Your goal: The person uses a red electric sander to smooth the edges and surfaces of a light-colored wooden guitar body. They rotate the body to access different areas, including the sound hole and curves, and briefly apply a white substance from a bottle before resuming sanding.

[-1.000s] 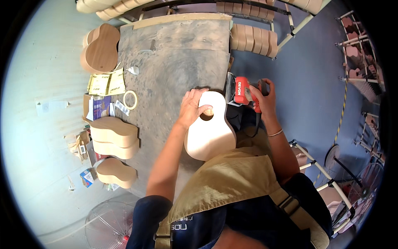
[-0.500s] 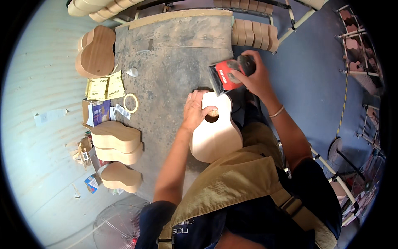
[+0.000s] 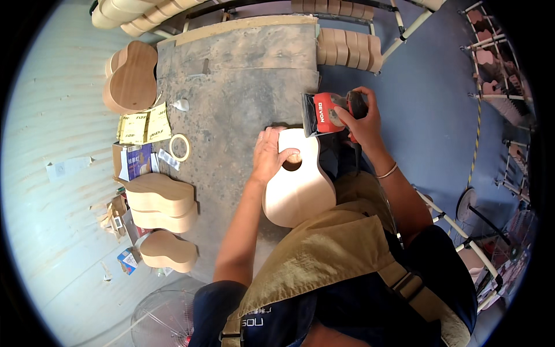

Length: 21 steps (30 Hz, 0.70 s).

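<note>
Pale guitar body (image 3: pixel 299 199) sits clamped between left thumb (image 3: pixel 287 154) and fingers (image 3: pixel 261 140); right fingers (image 3: pixel 372 102) wrap a red sander (image 3: pixel 327 113).

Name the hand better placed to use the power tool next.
Probably the right hand: it grips the red power tool, near the wooden guitar body that the left hand is busy holding.

Electric sander (image 3: pixel 328 113): one line of white Latin capitals on the red housing, running top to bottom. Yellow wrapper sheet (image 3: pixel 134 128): dark bold lettering on both panels; only partly legible. Purple carton (image 3: pixel 139 161): light-coloured characters on the printed face. Dark blue shirt (image 3: pixel 284 320): white lettering at the chest, in Latin letters with smaller characters beside them. Small blue-and-white box (image 3: pixel 127 261): print too small to read. Floor marking (image 3: pixel 476 144): yellow-and-black striped line.
</note>
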Available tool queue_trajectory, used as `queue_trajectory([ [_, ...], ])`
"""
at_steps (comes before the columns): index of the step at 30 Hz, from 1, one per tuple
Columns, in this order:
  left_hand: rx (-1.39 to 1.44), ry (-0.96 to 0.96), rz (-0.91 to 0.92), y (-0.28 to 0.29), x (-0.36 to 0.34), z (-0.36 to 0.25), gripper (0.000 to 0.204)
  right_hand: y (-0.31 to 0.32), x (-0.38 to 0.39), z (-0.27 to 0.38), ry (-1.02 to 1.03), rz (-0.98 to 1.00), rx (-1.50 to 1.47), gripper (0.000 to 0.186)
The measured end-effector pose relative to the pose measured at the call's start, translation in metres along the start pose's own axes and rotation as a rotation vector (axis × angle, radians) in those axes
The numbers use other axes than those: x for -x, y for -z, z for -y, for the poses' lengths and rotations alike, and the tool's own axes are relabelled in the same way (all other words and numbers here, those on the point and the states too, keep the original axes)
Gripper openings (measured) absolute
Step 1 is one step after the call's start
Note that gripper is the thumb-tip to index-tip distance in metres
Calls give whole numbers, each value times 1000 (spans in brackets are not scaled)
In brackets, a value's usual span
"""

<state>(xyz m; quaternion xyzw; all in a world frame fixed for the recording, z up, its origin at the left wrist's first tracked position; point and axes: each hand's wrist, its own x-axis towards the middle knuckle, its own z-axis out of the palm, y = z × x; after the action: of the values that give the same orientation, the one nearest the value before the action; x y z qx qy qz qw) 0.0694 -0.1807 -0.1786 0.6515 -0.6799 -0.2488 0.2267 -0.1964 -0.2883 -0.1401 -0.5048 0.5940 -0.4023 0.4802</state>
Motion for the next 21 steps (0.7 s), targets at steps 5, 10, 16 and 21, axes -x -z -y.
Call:
queue_trajectory([
  [5, -23, -20, 4, 4, -1, -3, 69, -22, -21, 12, 192, 86, 122, 62],
  [10, -65, -29, 8, 2, 0, 2, 70, -41, -31, 28, 316, 197, 118, 62],
  [16, -17, 8, 4, 0, 1, 1, 69, -5, 0, -9, 265, -51, 55, 60],
  [21, -38, 4, -1, -2, 0, 1, 71, 11, 48, 12, -219, -128, -86, 59],
])
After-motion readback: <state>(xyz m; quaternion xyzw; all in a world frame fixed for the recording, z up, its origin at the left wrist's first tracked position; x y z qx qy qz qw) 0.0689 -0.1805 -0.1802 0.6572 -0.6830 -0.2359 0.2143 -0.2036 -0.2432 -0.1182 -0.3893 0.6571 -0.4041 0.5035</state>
